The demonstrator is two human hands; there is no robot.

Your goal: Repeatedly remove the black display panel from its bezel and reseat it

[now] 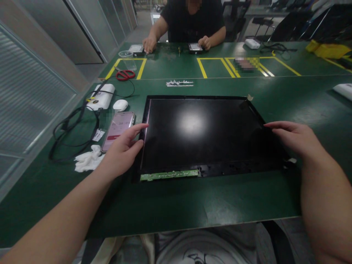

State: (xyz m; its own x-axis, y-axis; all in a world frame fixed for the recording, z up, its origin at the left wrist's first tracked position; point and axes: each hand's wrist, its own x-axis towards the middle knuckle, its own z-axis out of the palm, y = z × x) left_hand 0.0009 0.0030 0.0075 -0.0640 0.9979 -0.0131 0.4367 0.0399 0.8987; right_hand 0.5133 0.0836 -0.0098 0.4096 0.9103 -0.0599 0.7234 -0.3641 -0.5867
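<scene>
A large black display panel lies flat on the green table in front of me, with a thin green circuit strip along its near edge. My left hand rests at the panel's left edge, fingers stretched out and touching the frame. My right hand lies at the panel's right edge, fingers extended and together against the frame. Neither hand is wrapped round anything.
Left of the panel lie a smartphone, a white cloth, a white mouse, a white power box with black cables, and red scissors. Another person in black works at the far side with small devices.
</scene>
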